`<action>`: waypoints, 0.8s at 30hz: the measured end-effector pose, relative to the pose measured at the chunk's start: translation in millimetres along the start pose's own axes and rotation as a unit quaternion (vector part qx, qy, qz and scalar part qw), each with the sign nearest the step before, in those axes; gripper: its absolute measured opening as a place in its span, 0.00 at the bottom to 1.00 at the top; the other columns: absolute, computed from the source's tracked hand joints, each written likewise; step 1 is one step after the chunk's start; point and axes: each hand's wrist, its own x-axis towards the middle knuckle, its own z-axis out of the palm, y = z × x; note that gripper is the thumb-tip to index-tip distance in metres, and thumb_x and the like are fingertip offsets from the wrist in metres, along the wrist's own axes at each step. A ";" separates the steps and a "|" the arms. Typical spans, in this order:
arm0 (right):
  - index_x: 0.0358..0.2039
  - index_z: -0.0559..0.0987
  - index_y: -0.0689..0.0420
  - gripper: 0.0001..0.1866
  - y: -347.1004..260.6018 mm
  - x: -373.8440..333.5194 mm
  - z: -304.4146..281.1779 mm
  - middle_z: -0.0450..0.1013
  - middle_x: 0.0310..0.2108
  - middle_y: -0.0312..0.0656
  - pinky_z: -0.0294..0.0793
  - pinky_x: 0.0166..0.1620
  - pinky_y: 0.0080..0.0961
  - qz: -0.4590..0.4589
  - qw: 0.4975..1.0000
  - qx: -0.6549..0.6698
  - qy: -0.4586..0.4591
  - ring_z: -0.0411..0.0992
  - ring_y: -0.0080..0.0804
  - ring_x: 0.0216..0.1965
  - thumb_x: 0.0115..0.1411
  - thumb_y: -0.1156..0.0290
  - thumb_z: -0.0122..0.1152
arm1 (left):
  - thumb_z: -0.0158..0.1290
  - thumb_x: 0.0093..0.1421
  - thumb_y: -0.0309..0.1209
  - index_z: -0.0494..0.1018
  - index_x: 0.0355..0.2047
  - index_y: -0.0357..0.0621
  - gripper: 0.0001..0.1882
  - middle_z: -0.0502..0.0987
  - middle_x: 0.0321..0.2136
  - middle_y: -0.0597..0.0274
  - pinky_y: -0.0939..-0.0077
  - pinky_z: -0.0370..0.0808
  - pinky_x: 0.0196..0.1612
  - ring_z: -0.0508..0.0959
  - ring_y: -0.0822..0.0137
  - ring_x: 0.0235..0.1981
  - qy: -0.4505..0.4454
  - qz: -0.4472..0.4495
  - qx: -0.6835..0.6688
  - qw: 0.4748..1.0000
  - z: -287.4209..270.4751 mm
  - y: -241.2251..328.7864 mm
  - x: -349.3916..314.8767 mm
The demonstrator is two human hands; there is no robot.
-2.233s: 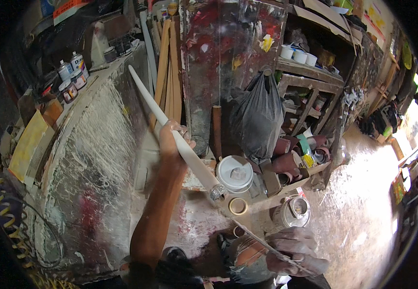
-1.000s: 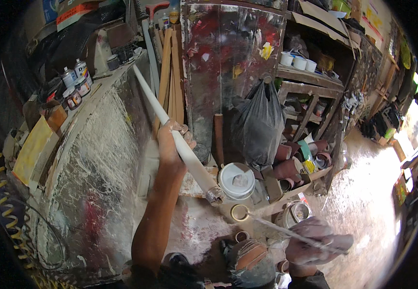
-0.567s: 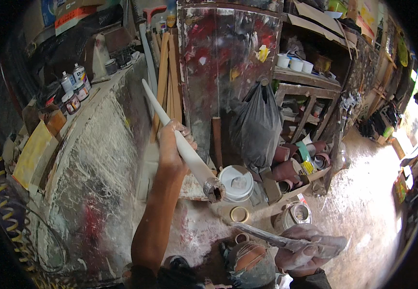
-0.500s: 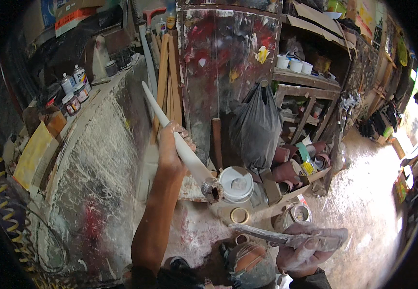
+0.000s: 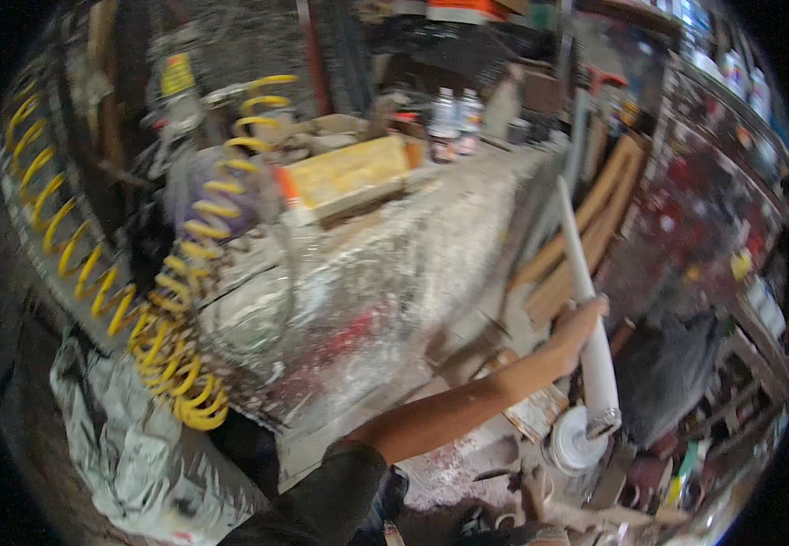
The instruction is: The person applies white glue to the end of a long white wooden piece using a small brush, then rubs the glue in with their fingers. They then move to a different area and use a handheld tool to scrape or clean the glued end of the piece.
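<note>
btls (image 5: 469,114) on bench (image 5: 394,246) | hose (image 5: 199,414) L | tube (image 5: 598,378) R, before planks (image 5: 586,207) | tub (image 5: 567,446) nr tube end

The sleeve (image 5: 317,496) on the left arm is dark, a dull grey-black, loosely cut, with a plain curved hem around the elbow. From there a slim forearm (image 5: 467,405) runs bare to the left hand (image 5: 577,335), which is uncovered too, its fingers (image 5: 597,308) slightly blurred.
</note>
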 end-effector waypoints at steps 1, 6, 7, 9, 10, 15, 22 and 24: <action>0.26 0.70 0.63 0.12 16.9 -1.8 11.1 0.69 0.17 0.38 0.64 0.18 0.19 0.091 0.990 0.103 0.023 0.66 0.26 0.13 0.64 0.69 0.53 | 0.53 0.53 0.52 0.64 0.28 0.55 0.17 0.62 0.23 0.70 0.73 0.62 0.31 0.63 0.73 0.27 0.000 0.011 0.007 1.000 -6.9 7.0 0.0; 0.43 0.72 0.58 0.16 -85.1 10.5 -34.8 0.67 0.28 0.35 0.65 0.25 0.18 0.003 0.991 0.027 0.133 0.66 0.21 0.23 0.63 0.59 0.56 | 0.54 0.47 0.50 0.60 0.31 0.49 0.22 0.62 0.28 0.60 0.66 0.65 0.28 0.65 0.68 0.29 -0.069 0.002 0.031 0.997 -41.1 37.3 -2.6; 0.44 0.72 0.58 0.16 -123.7 10.5 -49.7 0.68 0.29 0.36 0.66 0.25 0.17 -0.072 0.988 -0.023 0.135 0.68 0.22 0.24 0.64 0.59 0.54 | 0.54 0.47 0.50 0.60 0.31 0.49 0.22 0.62 0.28 0.61 0.66 0.65 0.28 0.65 0.69 0.29 -0.083 0.005 0.030 0.996 -42.4 39.8 -2.1; 0.41 0.72 0.60 0.19 -199.5 -1.4 -78.4 0.70 0.33 0.42 0.69 0.23 0.16 -0.169 0.985 0.009 0.033 0.73 0.27 0.27 0.65 0.54 0.50 | 0.54 0.47 0.49 0.61 0.30 0.50 0.21 0.62 0.27 0.62 0.67 0.65 0.28 0.65 0.68 0.29 -0.061 0.035 0.003 0.998 -39.8 38.3 -4.0; 0.40 0.71 0.60 0.20 -230.3 -18.2 -85.0 0.72 0.34 0.44 0.70 0.21 0.16 -0.121 0.979 0.160 0.021 0.74 0.29 0.28 0.65 0.54 0.48 | 0.55 0.47 0.49 0.62 0.29 0.50 0.21 0.62 0.27 0.63 0.68 0.65 0.29 0.65 0.68 0.29 -0.041 0.034 -0.013 0.998 -34.2 35.3 -5.2; 0.43 0.65 0.55 0.15 -325.0 -99.6 -75.2 0.68 0.23 0.36 0.72 0.21 0.19 -0.040 0.961 0.236 0.139 0.68 0.22 0.20 0.59 0.69 0.59 | 0.57 0.48 0.49 0.66 0.29 0.54 0.18 0.64 0.25 0.68 0.70 0.66 0.29 0.66 0.69 0.25 -0.007 0.050 -0.040 0.998 -25.9 21.1 -11.6; 0.53 0.62 0.60 0.24 -356.6 -158.7 -70.7 0.68 0.31 0.39 0.68 0.27 0.21 0.130 0.881 0.453 -0.028 0.66 0.25 0.25 0.60 0.69 0.59 | 0.51 0.59 0.39 0.65 0.28 0.50 0.09 0.66 0.18 0.70 0.80 0.70 0.18 0.67 0.76 0.15 -0.067 0.064 -0.083 0.992 -11.4 25.7 9.1; 0.58 0.61 0.55 0.28 -361.0 -164.6 -65.6 0.65 0.36 0.34 0.67 0.38 0.24 0.110 0.889 0.420 -0.149 0.62 0.24 0.31 0.62 0.60 0.59 | 0.53 0.58 0.40 0.66 0.26 0.47 0.12 0.65 0.15 0.68 0.80 0.71 0.17 0.66 0.75 0.13 -0.069 0.063 -0.065 0.994 -9.5 29.4 8.7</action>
